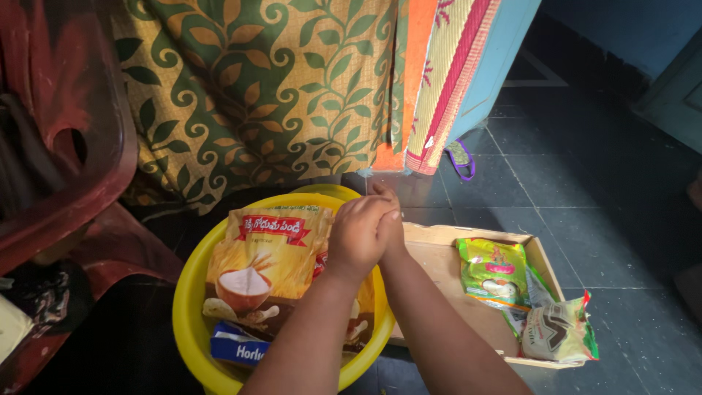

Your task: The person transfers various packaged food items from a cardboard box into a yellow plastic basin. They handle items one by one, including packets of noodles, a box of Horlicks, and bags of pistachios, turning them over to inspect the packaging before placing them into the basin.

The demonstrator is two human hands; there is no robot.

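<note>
My left hand and my right hand are pressed together over the right rim of a yellow plastic tub. The left hand curls over the right one and hides most of it; I see nothing held between them. In the tub, just left of the hands, lies a large orange-yellow flour packet with a picture of a bowl of flour. A blue carton sits below it at the tub's near side. Part of another packet shows under my left forearm.
A shallow wooden box stands right of the tub, holding a green packet and a white, green and red packet. Behind hang a leaf-patterned cloth and a striped rolled mat. A red plastic chair stands left. The floor is dark tile.
</note>
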